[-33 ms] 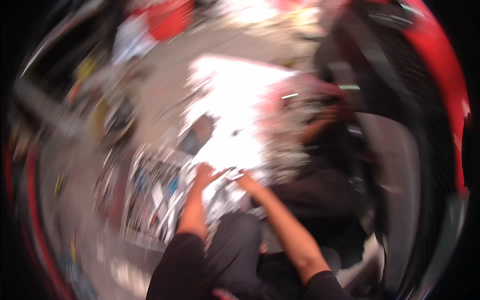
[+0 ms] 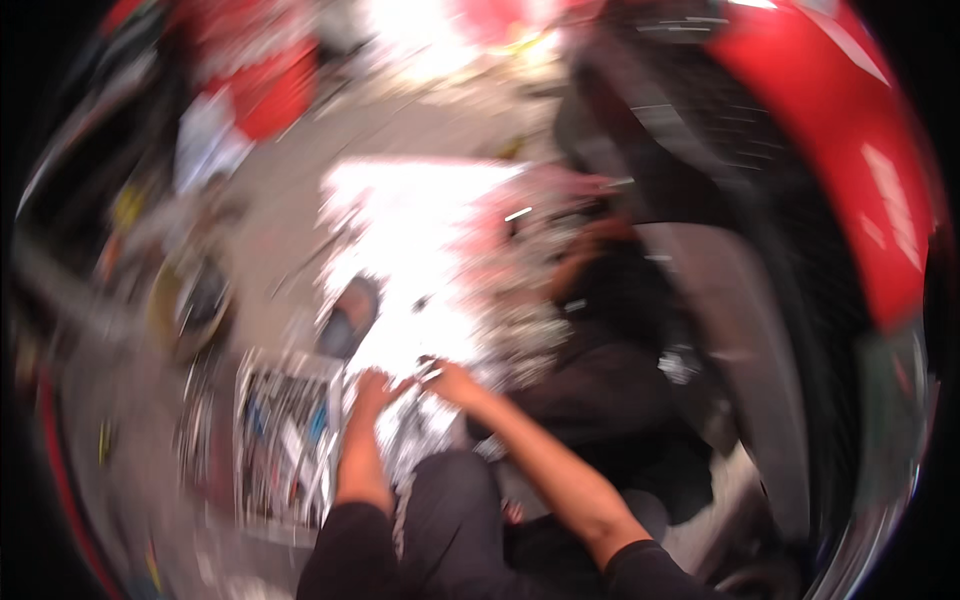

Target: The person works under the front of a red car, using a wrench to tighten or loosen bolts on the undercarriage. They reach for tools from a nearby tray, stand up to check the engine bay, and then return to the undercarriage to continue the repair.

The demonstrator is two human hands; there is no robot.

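Observation:
Both my hands are close together over the near edge of a glaring, sunlit surface [image 2: 400, 230]. My right hand [image 2: 455, 382] is closed, with a small shiny metallic piece [image 2: 431, 371] at its fingertips, too blurred to name. Next to it is my left hand [image 2: 374, 388], its fingers reaching toward that piece. Smear hides whether those fingers grip anything. Crumpled-looking silvery material [image 2: 408, 440] shows below the hands, above my dark-trousered knee. Left of my left forearm stands a tray of tools [image 2: 290, 440], with metal and blue-handled pieces in it.
Another person in dark clothes [image 2: 620, 320] sits close on the right, an arm over the bright surface. Beyond is a red and black vehicle [image 2: 820, 130]. A round container [image 2: 190, 305], a red bucket-like object [image 2: 275, 95] and a white bag [image 2: 210, 140] are at left.
The whole view has swung, so the scene sits farther left and mostly lower. My hands stay together over the same spot, the shiny piece still at the right fingertips.

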